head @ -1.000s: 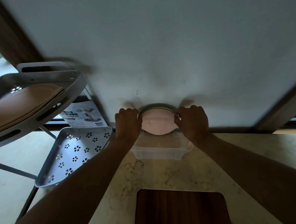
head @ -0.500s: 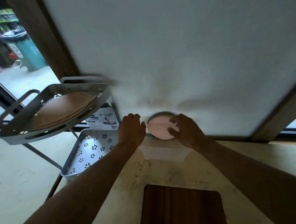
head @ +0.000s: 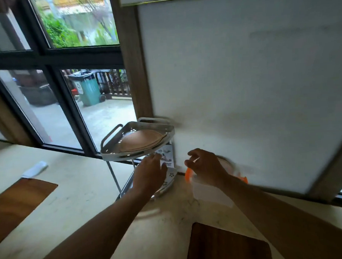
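Box (head: pixel 210 194), clear plastic, stands on the table (head: pixel 86 193) hard against the white wall (head: pixel 243 86), close to the corner. It is blurred, and my right wrist covers its top. One orange clip (head: pixel 188 174) shows at its left end and a second clip (head: pixel 244 180) at its right. My right hand (head: pixel 207 167) hovers over the left end, fingers apart and loosely bent, gripping nothing that I can make out. The fingertips hang just above the left clip, but I cannot tell whether they touch it. Behind that hand a pale pink round thing (head: pixel 226 163) leans at the wall, mostly hidden.

My left hand (head: pixel 150 174) is off to the left of the box, fingers relaxed and empty, in front of the rack (head: pixel 116 155). The rack fills the corner just beside the box and crowds that side. Its top tier holds a brown disc (head: pixel 141 139), its lower tier (head: pixel 169 178) lies partly under my left hand, and a printed card (head: pixel 166 157) stands behind it against the wall.

Near me, in front of the box, lies a dark wooden board (head: pixel 227 245). A second board (head: pixel 17 202) lies well apart on the left, with a small white object (head: pixel 34 169) just beyond it. Through the window (head: pixel 49 56) stands a green bin (head: pixel 87 88).
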A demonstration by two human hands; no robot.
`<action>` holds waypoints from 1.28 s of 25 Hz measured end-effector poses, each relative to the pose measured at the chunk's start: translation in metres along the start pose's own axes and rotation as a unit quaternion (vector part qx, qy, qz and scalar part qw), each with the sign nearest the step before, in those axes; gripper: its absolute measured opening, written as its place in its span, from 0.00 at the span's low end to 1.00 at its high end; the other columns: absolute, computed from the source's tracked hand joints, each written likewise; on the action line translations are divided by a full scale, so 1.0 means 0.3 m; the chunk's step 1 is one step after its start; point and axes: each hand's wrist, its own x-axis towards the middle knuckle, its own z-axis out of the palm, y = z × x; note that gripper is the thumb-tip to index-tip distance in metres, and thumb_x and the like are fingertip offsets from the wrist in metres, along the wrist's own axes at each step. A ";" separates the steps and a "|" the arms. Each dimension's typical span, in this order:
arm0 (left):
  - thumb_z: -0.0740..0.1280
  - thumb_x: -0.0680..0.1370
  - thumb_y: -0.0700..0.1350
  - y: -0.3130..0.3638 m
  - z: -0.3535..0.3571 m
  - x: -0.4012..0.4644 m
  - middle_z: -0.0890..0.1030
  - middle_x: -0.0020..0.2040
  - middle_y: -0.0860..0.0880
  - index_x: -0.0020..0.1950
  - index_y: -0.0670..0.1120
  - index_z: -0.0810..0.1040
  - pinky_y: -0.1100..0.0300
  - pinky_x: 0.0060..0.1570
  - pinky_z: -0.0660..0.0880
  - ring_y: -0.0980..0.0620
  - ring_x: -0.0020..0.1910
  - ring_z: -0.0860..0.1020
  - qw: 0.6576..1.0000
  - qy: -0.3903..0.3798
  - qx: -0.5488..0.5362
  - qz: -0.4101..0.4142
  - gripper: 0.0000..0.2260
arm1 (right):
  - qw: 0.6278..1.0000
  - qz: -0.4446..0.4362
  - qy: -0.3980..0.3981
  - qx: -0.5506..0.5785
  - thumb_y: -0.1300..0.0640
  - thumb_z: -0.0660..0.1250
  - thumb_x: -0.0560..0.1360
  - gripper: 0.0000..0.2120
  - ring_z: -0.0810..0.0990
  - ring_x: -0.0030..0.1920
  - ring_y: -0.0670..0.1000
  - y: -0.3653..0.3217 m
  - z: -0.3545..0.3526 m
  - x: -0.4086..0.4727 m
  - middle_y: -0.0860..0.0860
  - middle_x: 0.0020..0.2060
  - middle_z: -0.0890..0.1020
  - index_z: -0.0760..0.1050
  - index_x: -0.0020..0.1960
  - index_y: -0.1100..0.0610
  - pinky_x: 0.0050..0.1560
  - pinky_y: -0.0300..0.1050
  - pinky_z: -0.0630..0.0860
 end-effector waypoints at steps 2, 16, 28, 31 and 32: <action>0.63 0.77 0.49 -0.046 -0.087 -0.019 0.81 0.57 0.44 0.60 0.47 0.77 0.51 0.46 0.78 0.43 0.52 0.80 1.000 0.019 0.007 -0.006 0.13 | 1.000 -0.001 -0.002 0.027 0.48 0.69 0.75 0.19 0.82 0.47 0.48 -0.080 0.021 0.001 0.53 0.52 0.84 0.76 0.61 0.57 0.38 0.33 0.72; 0.70 0.74 0.52 -0.264 -0.165 0.127 0.77 0.63 0.43 0.63 0.45 0.77 0.47 0.58 0.76 0.43 0.62 0.73 1.000 0.006 0.014 0.026 0.20 | 0.985 0.125 0.027 0.117 0.44 0.66 0.75 0.18 0.83 0.30 0.49 -0.285 0.227 0.190 0.50 0.30 0.85 0.79 0.33 0.55 0.39 0.44 0.80; 0.67 0.75 0.39 -0.300 -0.072 0.201 0.82 0.49 0.44 0.53 0.44 0.82 0.48 0.45 0.77 0.42 0.52 0.76 0.997 0.031 -0.024 0.066 0.08 | 0.960 0.213 0.085 0.160 0.38 0.67 0.71 0.23 0.80 0.21 0.45 -0.278 0.351 0.336 0.47 0.20 0.81 0.79 0.33 0.58 0.24 0.36 0.72; 0.67 0.75 0.38 -0.296 -0.074 0.197 0.82 0.48 0.45 0.51 0.44 0.82 0.48 0.43 0.77 0.42 0.51 0.76 0.997 0.030 -0.020 0.065 0.08 | 0.959 0.224 0.083 0.155 0.44 0.69 0.71 0.18 0.81 0.23 0.47 -0.287 0.356 0.349 0.50 0.24 0.82 0.79 0.35 0.59 0.28 0.40 0.77; 0.67 0.75 0.38 -0.293 -0.077 0.197 0.81 0.48 0.46 0.51 0.44 0.83 0.48 0.43 0.77 0.43 0.50 0.76 0.997 0.030 -0.018 0.064 0.07 | 0.962 0.219 0.077 0.142 0.46 0.69 0.72 0.16 0.82 0.25 0.48 -0.292 0.354 0.354 0.51 0.26 0.83 0.78 0.36 0.59 0.32 0.42 0.79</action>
